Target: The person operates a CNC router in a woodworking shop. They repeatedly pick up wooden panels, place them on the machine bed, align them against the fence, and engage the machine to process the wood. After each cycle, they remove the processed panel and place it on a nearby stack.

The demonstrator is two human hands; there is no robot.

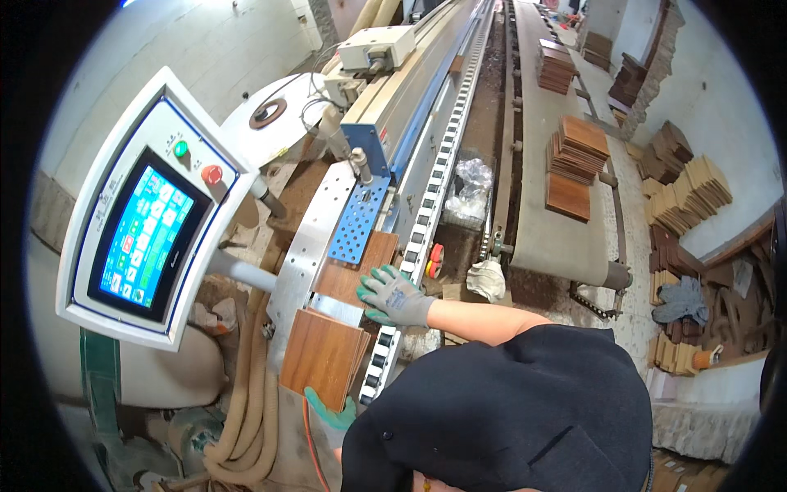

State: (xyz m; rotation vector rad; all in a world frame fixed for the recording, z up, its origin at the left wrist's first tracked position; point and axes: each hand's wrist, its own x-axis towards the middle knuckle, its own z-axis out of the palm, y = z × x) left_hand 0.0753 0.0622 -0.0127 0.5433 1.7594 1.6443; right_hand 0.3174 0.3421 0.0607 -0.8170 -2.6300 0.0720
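One board [348, 280] sits at the blue perforated plate [357, 225]; stack [320, 353] nearer the body apparently still to run. Right hand [393, 298] open, fingers spread over the board's edge. Left hand [332, 412] at the stack's near edge, grip unclear. Boards flat, squarish, brown wood-grained.

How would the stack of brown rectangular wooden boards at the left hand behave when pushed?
The brown board stack might slide apart, as its edges sit unevenly and no strap shows. It seems stiff: its top lies flat. Rolling seems unlikely, given square corners.
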